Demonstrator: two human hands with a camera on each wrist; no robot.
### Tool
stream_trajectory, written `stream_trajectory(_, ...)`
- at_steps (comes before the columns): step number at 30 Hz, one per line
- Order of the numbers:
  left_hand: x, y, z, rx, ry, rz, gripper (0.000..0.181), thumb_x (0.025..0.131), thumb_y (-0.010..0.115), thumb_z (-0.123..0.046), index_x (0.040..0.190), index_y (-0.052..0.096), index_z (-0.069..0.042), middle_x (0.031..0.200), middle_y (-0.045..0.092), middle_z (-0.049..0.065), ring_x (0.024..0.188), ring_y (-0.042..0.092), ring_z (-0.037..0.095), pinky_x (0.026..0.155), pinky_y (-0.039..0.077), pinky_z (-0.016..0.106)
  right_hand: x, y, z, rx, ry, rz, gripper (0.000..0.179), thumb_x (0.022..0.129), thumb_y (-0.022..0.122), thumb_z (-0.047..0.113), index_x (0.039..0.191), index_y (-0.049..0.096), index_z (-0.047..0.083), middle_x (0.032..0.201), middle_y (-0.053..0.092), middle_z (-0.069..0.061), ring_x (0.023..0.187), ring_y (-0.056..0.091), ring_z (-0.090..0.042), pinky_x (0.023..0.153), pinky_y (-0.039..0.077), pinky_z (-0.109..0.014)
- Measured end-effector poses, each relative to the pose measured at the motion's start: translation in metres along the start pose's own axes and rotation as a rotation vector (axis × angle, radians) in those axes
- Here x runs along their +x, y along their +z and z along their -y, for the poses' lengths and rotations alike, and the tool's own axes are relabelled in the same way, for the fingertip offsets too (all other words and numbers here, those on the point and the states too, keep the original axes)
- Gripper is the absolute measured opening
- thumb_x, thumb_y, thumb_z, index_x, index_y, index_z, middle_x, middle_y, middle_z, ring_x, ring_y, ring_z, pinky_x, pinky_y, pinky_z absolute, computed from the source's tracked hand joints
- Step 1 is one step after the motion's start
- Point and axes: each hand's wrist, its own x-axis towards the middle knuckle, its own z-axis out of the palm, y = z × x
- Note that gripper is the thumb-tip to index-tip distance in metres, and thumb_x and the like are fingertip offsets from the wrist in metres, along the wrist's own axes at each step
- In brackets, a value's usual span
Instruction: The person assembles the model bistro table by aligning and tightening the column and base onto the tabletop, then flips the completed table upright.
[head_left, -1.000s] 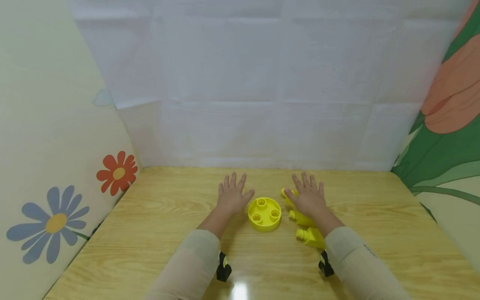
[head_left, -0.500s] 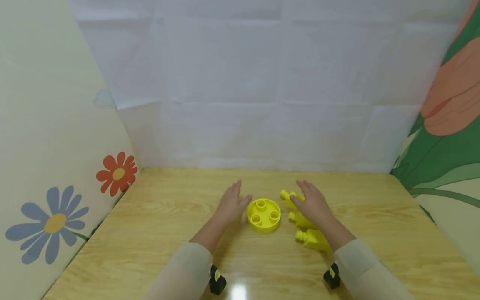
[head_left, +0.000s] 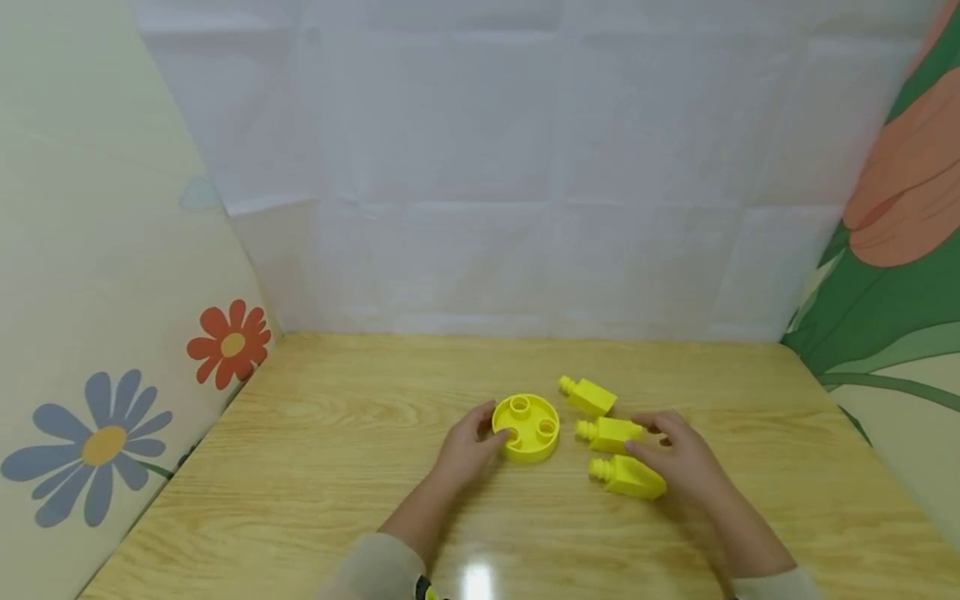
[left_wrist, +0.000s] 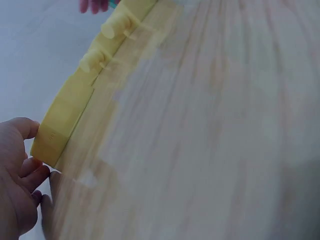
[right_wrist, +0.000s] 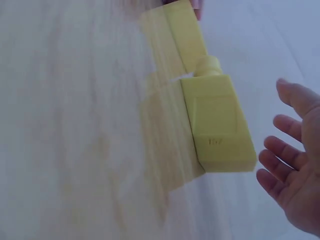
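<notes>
A round yellow disc-shaped base (head_left: 535, 450) with a raised rim and three round sockets lies on the wooden table. My left hand (head_left: 467, 450) grips its left side, thumb at the rim and fingers curled against the wall. To its right lie three yellow bottle-shaped blocks with ridged necks pointing left: a far block (head_left: 592, 398), a middle block (head_left: 611, 435) and a near block (head_left: 630, 477). My right hand (head_left: 686, 462) is at the right ends of the middle and near ones, thumb and fingers spread. In the right wrist view, a gap separates its fingers from a block (right_wrist: 215, 120) marked 157.
The wooden table (head_left: 360, 392) backs onto a hanging white sheet (head_left: 450, 167). Flower-painted walls stand at both sides, with a red flower (head_left: 231, 344) on the left and a large orange tulip (head_left: 911, 175) on the right.
Both hands were spread flat beside the base and over the blocks. The left has lowered onto the base's side; the right has drawn back rightward, uncovering the blocks.
</notes>
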Motion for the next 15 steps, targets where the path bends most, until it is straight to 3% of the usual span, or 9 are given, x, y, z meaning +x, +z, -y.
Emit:
stream_trajectory(6, -0.003, 0.001, 0.002, -0.001, -0.003, -0.016, 0.058, 0.094, 0.065, -0.025, 0.140, 0.047, 0.006, 0.141, 0.053, 0.023, 0.132, 0.049, 0.039, 0.112, 0.038, 0.051, -0.013, -0.003, -0.016, 0.049, 0.076, 0.078, 0.050, 0.085, 0.076, 0.033, 0.124, 0.062, 0.003, 0.122, 0.063, -0.013, 0.112, 0.057, -0.030, 0.093, 0.051, -0.044)
stream_trajectory(9, -0.004, 0.001, 0.004, 0.011, 0.002, -0.013, 0.057, 0.094, 0.065, -0.025, 0.139, 0.049, 0.005, 0.142, 0.053, 0.022, 0.133, 0.048, 0.038, 0.112, 0.038, 0.050, -0.017, -0.003, -0.021, 0.069, 0.146, 0.122, 0.056, 0.079, 0.081, 0.034, 0.124, 0.062, 0.005, 0.123, 0.063, -0.011, 0.108, 0.058, -0.025, 0.090, 0.052, -0.042)
stream_trajectory(15, -0.004, 0.001, 0.005, 0.000, 0.017, -0.007, 0.055, 0.094, 0.065, -0.025, 0.139, 0.049, 0.004, 0.142, 0.053, 0.022, 0.134, 0.048, 0.038, 0.112, 0.037, 0.051, -0.019, -0.001, -0.029, 0.087, 0.199, 0.184, 0.063, 0.073, 0.085, 0.035, 0.126, 0.061, 0.009, 0.125, 0.061, -0.010, 0.102, 0.057, -0.021, 0.086, 0.052, -0.040)
